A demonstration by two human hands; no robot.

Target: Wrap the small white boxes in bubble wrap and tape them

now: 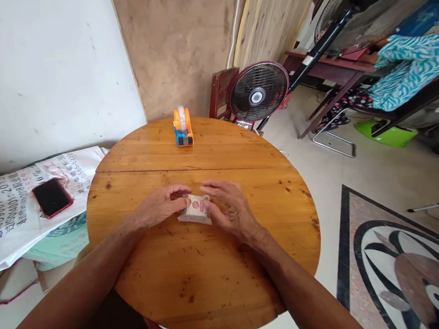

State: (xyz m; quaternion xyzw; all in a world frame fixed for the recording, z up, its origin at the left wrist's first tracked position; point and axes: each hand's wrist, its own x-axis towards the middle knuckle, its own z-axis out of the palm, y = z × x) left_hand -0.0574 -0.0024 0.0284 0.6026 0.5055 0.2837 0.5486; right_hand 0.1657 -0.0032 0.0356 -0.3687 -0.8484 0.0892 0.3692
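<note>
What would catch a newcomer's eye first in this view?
Probably the small clear-wrapped packet with red print near the middle of the round wooden table, between the left hand and right hand. Next, perhaps, the orange-and-blue tape dispenser near the table's far edge, then the round-headed fan just beyond it to the right.

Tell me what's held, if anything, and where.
A rectangular white packet, red-printed, in clear wrap: left fingers at its left end, right fingers at its right. Whether actually gripped, can't tell.
</note>
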